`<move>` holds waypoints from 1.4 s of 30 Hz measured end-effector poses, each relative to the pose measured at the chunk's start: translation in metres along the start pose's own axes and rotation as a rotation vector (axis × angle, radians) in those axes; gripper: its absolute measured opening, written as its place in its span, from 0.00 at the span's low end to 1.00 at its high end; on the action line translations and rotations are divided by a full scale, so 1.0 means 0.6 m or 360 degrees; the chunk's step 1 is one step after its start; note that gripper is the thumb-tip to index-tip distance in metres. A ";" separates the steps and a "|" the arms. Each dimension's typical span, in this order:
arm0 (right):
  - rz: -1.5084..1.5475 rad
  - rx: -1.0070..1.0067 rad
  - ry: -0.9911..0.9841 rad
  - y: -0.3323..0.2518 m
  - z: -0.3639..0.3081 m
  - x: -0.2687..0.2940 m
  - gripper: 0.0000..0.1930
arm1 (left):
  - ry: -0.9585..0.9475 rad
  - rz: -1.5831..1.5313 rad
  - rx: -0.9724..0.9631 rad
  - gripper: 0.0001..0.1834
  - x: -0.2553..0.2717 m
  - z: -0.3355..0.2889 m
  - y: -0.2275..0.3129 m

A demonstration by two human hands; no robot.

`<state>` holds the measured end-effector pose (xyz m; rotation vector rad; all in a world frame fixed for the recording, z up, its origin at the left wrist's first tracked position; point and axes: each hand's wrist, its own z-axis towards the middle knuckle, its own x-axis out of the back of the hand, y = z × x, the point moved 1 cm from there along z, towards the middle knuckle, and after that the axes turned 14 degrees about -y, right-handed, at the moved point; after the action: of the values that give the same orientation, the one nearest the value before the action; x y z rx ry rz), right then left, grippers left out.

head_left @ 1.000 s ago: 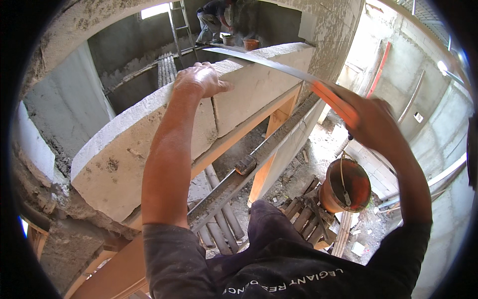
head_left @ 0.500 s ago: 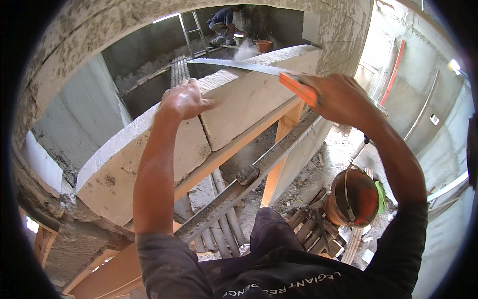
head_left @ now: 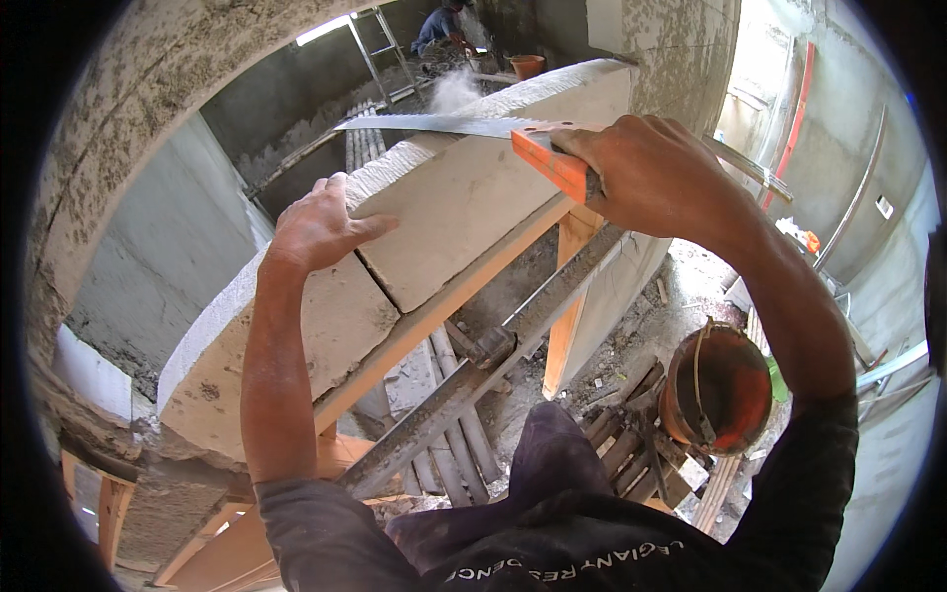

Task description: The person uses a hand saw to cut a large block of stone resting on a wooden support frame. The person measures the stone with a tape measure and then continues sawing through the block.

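Observation:
My right hand (head_left: pixel 656 178) grips the orange handle of a hand saw (head_left: pixel 557 163). Its toothed blade lies across the white, rough upper surface of a curved row of pale blocks (head_left: pixel 473 217), pointing left. White dust (head_left: pixel 456 91) rises beyond the blade. To the left, my left hand (head_left: pixel 321 227) clasps the top edge of the row, close to a dark joint between two blocks. Its fingers reach over the top and its thumb spreads along the front face.
A timber strip (head_left: pixel 439 321) supports the blocks. Below run a long metal bar (head_left: pixel 414 434) and bamboo poles (head_left: pixel 464 444). A stained bucket (head_left: pixel 715 390) stands at lower right beside stacked wood. Another person (head_left: pixel 441 32) crouches at the back near a ladder (head_left: pixel 383 54) and an orange bucket (head_left: pixel 528 66).
The saw and my right hand have moved left along the blocks. My left hand stays on the top edge near the joint. The whole view has shifted slightly.

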<state>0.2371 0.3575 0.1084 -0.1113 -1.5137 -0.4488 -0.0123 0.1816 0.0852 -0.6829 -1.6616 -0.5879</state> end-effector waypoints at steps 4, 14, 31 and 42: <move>0.0301 0.0217 0.0364 0.011 -0.078 -0.022 0.24 | 0.0242 0.0032 -0.0052 0.55 -0.029 0.013 -0.020; 0.0018 0.0080 0.0309 0.008 0.026 -0.020 0.13 | -0.0003 0.0006 -0.0013 0.59 0.002 0.004 0.009; -0.0039 0.0021 0.0193 -0.007 0.038 0.010 0.18 | 0.0297 0.0010 -0.0132 0.46 -0.022 0.013 -0.004; 0.0068 -0.0050 0.0271 -0.052 -0.101 0.010 0.18 | 0.0269 0.0078 -0.0062 0.50 -0.039 0.008 -0.023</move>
<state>0.2827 0.3065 0.1038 -0.1264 -1.3354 -0.4371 -0.0222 0.1723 0.0609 -0.6815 -1.4762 -0.6268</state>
